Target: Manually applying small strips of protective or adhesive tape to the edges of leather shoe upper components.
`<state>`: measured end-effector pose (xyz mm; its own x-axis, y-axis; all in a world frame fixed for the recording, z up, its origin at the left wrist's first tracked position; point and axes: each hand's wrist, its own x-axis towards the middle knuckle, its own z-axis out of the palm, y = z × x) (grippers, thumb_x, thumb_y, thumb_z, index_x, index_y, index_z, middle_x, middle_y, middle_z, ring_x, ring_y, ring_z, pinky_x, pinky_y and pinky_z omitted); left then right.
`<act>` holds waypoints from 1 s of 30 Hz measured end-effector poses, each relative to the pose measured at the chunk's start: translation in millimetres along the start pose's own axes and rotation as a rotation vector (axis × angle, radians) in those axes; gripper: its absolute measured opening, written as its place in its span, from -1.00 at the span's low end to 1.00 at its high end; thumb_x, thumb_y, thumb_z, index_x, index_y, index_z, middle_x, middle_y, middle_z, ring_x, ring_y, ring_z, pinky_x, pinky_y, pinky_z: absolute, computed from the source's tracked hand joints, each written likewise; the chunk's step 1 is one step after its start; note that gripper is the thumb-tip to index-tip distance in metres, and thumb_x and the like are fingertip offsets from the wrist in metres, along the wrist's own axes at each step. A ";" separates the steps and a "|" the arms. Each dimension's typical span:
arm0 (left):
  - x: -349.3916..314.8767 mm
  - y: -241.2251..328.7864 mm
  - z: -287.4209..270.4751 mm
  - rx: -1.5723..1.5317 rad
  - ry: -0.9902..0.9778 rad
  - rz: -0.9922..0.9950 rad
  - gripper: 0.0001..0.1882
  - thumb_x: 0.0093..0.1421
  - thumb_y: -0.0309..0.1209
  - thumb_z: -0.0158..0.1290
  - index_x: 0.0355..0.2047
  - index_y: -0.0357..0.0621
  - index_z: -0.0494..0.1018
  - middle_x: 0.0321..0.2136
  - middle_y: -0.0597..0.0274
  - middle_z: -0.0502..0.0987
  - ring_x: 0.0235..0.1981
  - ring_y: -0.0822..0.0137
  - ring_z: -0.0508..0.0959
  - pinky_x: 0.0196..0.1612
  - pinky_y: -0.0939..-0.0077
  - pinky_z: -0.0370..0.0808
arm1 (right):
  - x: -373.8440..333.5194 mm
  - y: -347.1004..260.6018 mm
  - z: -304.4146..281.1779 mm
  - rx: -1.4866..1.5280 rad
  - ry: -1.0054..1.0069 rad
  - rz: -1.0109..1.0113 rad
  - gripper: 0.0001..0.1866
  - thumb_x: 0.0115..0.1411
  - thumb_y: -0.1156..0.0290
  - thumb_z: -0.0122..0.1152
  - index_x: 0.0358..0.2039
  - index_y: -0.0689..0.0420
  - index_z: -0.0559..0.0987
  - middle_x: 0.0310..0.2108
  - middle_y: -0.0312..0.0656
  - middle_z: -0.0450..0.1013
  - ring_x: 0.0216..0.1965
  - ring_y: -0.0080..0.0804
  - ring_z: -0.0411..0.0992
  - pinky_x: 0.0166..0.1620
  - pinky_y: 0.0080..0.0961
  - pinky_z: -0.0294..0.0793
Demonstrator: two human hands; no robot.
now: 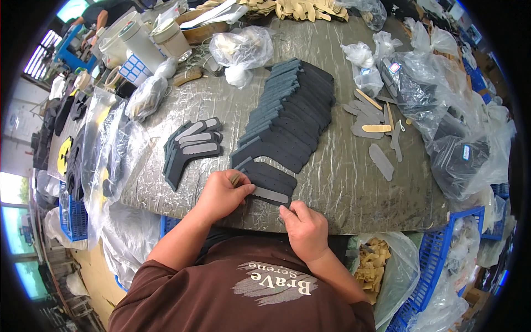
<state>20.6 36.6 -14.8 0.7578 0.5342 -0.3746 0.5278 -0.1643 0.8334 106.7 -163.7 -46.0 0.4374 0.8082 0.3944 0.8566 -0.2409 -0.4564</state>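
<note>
Along the near edge of the desk (pixel 354 205), the head view shows both hands drawn narrow around a dark piece (pixel 285 198): the left hand (pixel 225 193) grips its left end, a small brownish object (pixel 235 179) between the fingers, and the right hand (pixel 304 224) pinches its right end. A grey strip (pixel 270 195) lies lengthwise on that piece. Just beyond, a long overlapping row of dark pieces (pixel 296 110) runs toward the far edge. Nearer the left edge sits a smaller fan of strip-topped pieces (pixel 191 146). Toward the right edge lie loose grey strips (pixel 380 161) and wooden sticks (pixel 376 128), near clear bags (pixel 459 149) of dark material.
</note>
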 end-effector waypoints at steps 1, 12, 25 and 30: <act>0.0 -0.1 0.0 0.010 -0.002 0.006 -0.84 0.07 -0.44 0.17 -0.50 -0.32 0.50 -0.66 0.27 0.51 -0.66 0.52 0.49 -0.56 0.59 0.41 | 0.6 0.3 0.5 0.002 0.001 0.000 -0.81 -0.07 0.50 0.18 -0.36 0.15 0.58 -0.40 -0.28 0.40 -0.55 -0.39 0.39 -0.51 -0.43 0.40; -0.5 -2.6 6.5 0.410 0.146 0.329 -0.86 -0.03 -0.43 0.21 -0.51 -0.27 0.55 -0.55 0.03 0.54 -0.51 0.20 0.56 -0.41 0.43 0.46 | -0.6 1.7 2.2 -0.073 0.020 -0.063 -0.85 -0.02 0.49 0.18 -0.39 0.17 0.60 -0.15 -0.28 0.51 -0.55 -0.45 0.40 -0.49 -0.49 0.40; 4.7 0.0 -92.2 0.389 0.437 0.126 -0.87 -0.07 -0.57 0.22 -0.56 -0.29 0.45 -0.63 0.18 0.50 -0.54 0.44 0.47 -0.43 0.54 0.40 | -13.2 15.8 -12.5 0.603 0.093 0.430 -0.74 0.36 0.34 -0.13 -0.34 0.21 0.49 -0.55 -0.34 0.40 -0.63 -0.70 0.22 -0.50 -0.64 0.32; -1.8 -8.1 -78.6 0.493 0.395 0.509 -0.41 -0.05 -0.08 0.25 -0.10 -0.16 0.38 -0.26 -0.04 0.48 -0.27 -0.04 0.51 -0.24 0.23 0.46 | 6.5 -7.8 -1.7 1.046 0.200 0.553 -0.80 0.34 0.46 -0.12 -0.31 0.25 0.48 -0.49 -0.23 0.43 -0.59 -0.68 0.30 -0.46 -0.70 0.37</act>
<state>-15.1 102.1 11.1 0.8077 0.5339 0.2502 0.3333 -0.7635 0.5532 103.3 -157.5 -38.5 0.7900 0.6129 0.0154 -0.0577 0.0993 -0.9934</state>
